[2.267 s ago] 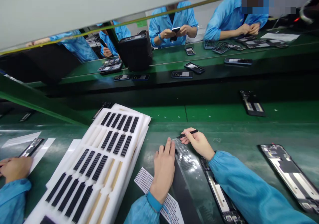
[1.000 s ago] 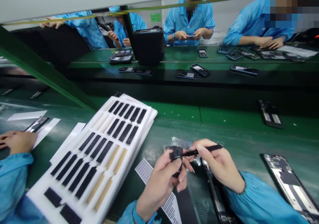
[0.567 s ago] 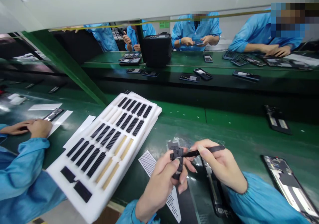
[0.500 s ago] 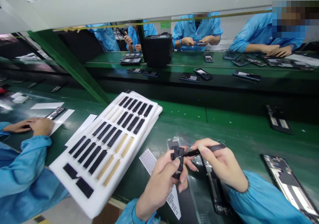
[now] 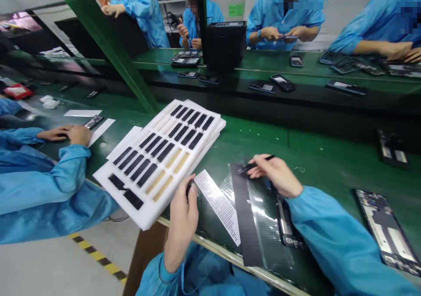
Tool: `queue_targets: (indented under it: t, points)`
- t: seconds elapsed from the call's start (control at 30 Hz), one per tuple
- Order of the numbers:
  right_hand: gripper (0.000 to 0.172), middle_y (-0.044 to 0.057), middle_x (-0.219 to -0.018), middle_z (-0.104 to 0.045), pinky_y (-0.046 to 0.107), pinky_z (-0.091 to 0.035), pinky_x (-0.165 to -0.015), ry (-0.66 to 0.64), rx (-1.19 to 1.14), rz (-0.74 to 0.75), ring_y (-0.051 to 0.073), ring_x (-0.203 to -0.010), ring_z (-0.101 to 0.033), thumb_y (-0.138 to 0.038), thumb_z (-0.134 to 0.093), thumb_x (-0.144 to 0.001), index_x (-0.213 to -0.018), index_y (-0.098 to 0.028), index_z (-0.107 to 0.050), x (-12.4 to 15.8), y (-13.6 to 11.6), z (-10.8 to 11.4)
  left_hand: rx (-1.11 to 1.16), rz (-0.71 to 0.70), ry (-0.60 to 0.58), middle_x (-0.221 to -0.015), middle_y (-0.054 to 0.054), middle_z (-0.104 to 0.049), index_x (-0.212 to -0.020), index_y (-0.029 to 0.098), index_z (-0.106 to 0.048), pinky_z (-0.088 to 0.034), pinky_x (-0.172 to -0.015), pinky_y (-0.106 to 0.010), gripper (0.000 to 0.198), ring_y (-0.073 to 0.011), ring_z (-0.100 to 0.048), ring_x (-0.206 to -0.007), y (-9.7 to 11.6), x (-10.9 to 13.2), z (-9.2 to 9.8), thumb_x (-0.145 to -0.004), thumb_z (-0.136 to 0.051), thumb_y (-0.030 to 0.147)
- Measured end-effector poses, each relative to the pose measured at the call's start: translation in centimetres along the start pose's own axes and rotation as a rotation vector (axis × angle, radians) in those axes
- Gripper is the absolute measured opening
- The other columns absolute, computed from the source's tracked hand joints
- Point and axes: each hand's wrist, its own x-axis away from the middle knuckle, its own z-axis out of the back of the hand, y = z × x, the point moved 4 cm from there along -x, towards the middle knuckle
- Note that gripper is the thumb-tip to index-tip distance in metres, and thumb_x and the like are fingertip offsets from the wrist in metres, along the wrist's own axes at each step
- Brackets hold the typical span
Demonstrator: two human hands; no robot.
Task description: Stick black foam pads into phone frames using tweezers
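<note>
My left hand [image 5: 182, 219] is closed around a small black part [image 5: 190, 188], mostly hidden by the fingers, beside the right edge of the white foam tray. My right hand [image 5: 278, 173] pinches black tweezers [image 5: 246, 168], their tips over the upper end of a black strip sheet [image 5: 245, 226] on clear film. Between the hands lies a white sheet dotted with small holes [image 5: 219, 208]. Partly under my right forearm is an opened phone body [image 5: 285, 223]. The foam tray [image 5: 149, 212] carries rows of black strips and some tan ones.
Another opened phone [image 5: 383, 226] lies at the right, with one more [image 5: 391, 149] farther back. A co-worker's hands [image 5: 70, 133] work at the left. Several phones lie on the raised shelf ahead, where other people sit. A green post [image 5: 112, 50] slants behind the tray.
My hands have moved apart: the left, with the black part, went left to the tray's edge. The right, with the tweezers, moved over the black strip sheet. The camera view has shifted.
</note>
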Motion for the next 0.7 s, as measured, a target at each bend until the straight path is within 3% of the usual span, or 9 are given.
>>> queue_targets:
  t: [0.1,0.17,0.27,0.37,0.53,0.7]
  points:
    - [0.061,0.007,-0.064,-0.074,0.027,-0.056,-0.056,-0.235,0.160,-0.055,0.017,-0.056,-0.070,-0.076,-0.066,-0.076,-0.083,-0.015,-0.066,1.5,1.9,-4.7,-0.361,-0.249,-0.197,-0.121,-0.011,-0.064,-0.133,0.021,-0.056,-0.049,-0.096,-0.037,0.040,-0.0231,-0.060,-0.110,-1.5,2.3,-0.4,-0.100,-0.034,0.013]
    - [0.058,0.005,-0.066,-0.073,0.028,-0.058,-0.061,-0.317,0.215,-0.036,0.017,-0.060,-0.071,-0.074,-0.063,-0.081,-0.084,-0.016,-0.065,3.0,2.4,-5.7,-0.601,-0.412,-0.331,-0.139,-0.011,-0.058,-0.140,0.021,-0.052,-0.049,-0.099,-0.040,0.058,-0.0253,-0.057,-0.117,-2.3,4.2,-0.8,-0.091,-0.032,-0.001]
    - [0.049,0.006,-0.075,-0.074,0.029,-0.060,-0.069,-0.385,0.264,0.009,0.018,-0.069,-0.073,-0.064,-0.057,-0.092,-0.088,-0.016,-0.067,5.3,3.1,-4.8,-0.882,-0.572,-0.516,-0.154,-0.008,-0.048,-0.145,0.021,-0.049,-0.053,-0.090,-0.041,0.076,-0.0259,-0.059,-0.106,-3.2,6.8,-1.4,-0.076,-0.036,-0.009]
    - [0.043,0.008,-0.081,-0.075,0.030,-0.060,-0.073,-0.426,0.308,0.087,0.019,-0.074,-0.074,-0.056,-0.053,-0.098,-0.091,-0.017,-0.070,6.8,3.9,-3.5,-0.992,-0.659,-0.658,-0.158,-0.007,-0.043,-0.148,0.019,-0.046,-0.055,-0.084,-0.039,0.082,-0.0247,-0.059,-0.099,-3.4,8.2,-2.1,-0.071,-0.039,-0.009]
    - [0.038,0.008,-0.085,-0.075,0.030,-0.060,-0.071,-0.458,0.375,0.218,0.019,-0.072,-0.074,-0.049,-0.051,-0.100,-0.090,-0.019,-0.072,7.2,4.3,-3.3,-1.050,-0.733,-0.713,-0.162,-0.007,-0.037,-0.151,0.018,-0.042,-0.055,-0.078,-0.038,0.080,-0.0236,-0.059,-0.095,-3.2,8.3,-3.8,-0.076,-0.039,-0.008]
    - [0.035,0.008,-0.084,-0.075,0.029,-0.060,-0.070,-0.482,0.380,0.222,0.018,-0.071,-0.074,-0.045,-0.050,-0.101,-0.092,-0.019,-0.072,6.8,4.2,-3.3,-1.039,-0.714,-0.765,-0.162,-0.009,-0.035,-0.152,0.017,-0.041,-0.055,-0.075,-0.039,0.083,-0.0245,-0.060,-0.094,-2.9,7.9,-5.1,-0.072,-0.046,-0.005]
